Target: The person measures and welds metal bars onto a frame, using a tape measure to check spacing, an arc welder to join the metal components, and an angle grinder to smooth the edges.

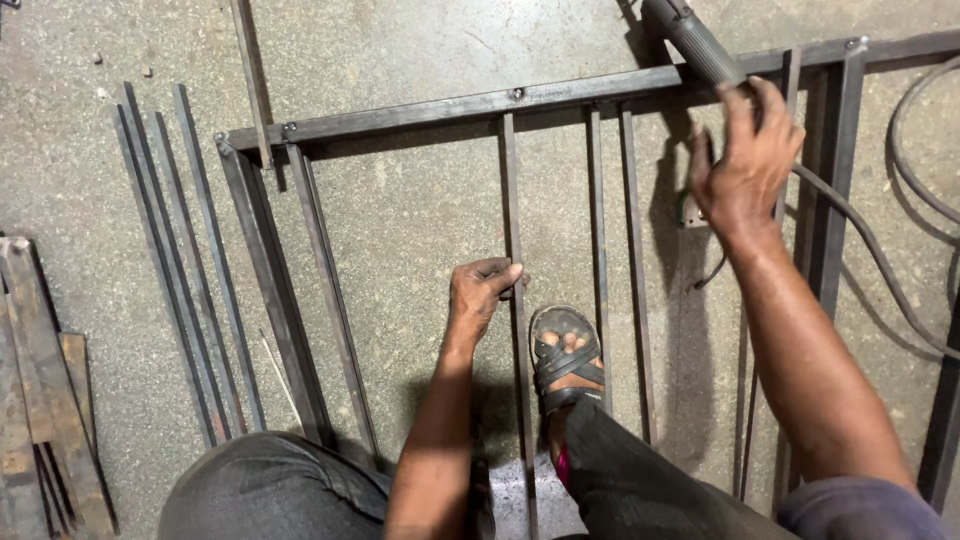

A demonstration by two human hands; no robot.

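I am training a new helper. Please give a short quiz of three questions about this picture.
1. True or false: the left hand grips a vertical bar of the frame.
2. What does the right hand hold? A) hammer B) tool handle with a cable C) brush
3. What lies on the floor left of the frame?

Key: 1 true. 2 B, the tool. 3 loose strips.

Left arm extended straight forward and down, forearm bare. Left hand (480, 292) knuckles up, fingers curled in a closed grip, fingertips pointing right. Right arm reaches forward from lower right, elbow bent, wrist raised. Right hand (745, 165) back toward the camera, fingers wrapped shut, index partly lifted. Hands well apart.
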